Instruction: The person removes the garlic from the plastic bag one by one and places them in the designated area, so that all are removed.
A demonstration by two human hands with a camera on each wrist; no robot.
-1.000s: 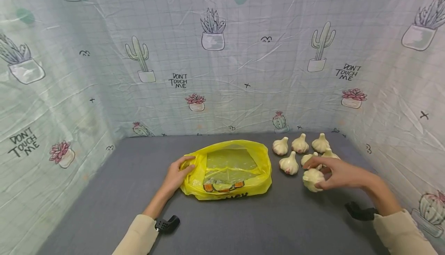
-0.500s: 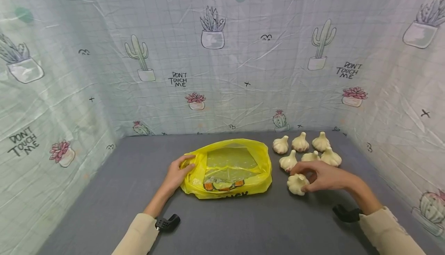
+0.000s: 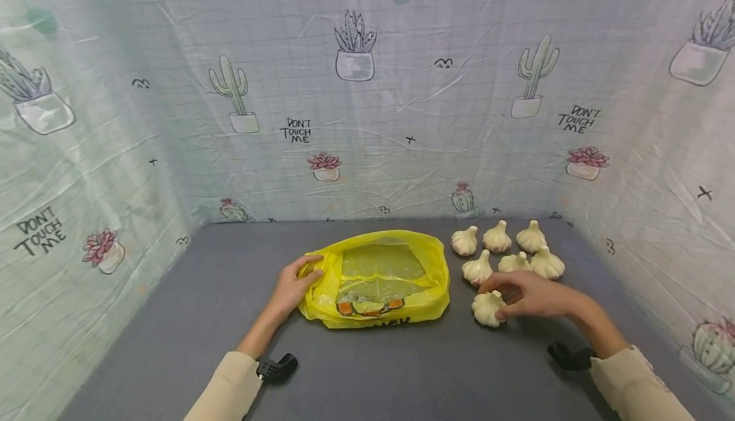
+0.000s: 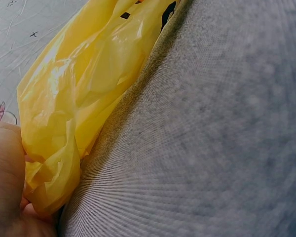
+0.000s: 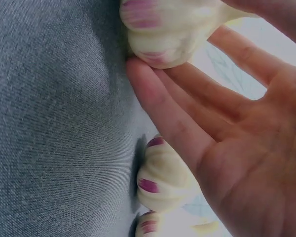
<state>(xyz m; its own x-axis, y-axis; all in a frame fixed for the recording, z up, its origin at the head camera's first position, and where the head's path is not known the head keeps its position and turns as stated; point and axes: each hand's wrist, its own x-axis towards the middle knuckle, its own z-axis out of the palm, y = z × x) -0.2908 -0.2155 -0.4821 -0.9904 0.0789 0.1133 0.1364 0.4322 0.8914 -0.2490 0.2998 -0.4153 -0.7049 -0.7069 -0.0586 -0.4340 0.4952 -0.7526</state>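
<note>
A yellow plastic bag [image 3: 433,306] lies with its mouth spread on the table, in the middle of the head view. My left hand [image 3: 293,288] pinches its left edge; in the left wrist view the bunched yellow film sits between thumb and fingers. To the right of the bag, my right hand [image 3: 531,293] holds a garlic bulb [image 3: 487,309] between thumb and fingertips. This bulb [image 5: 163,32] stands upright at the table surface in the right wrist view, its stem pointing away from the cloth. Just behind it is another garlic bulb [image 3: 478,269].
Several more garlic bulbs [image 3: 496,237] stand in loose rows at the back right of the grey table [image 3: 396,376]. A cactus-print cloth [image 3: 379,108] hangs behind the table and along both sides. Each wrist carries a black camera mount [image 3: 277,369].
My right hand has moved left with the garlic bulb, away from the other bulbs. The bulb has turned from tilted to upright. The left hand and bag have hardly moved.
</note>
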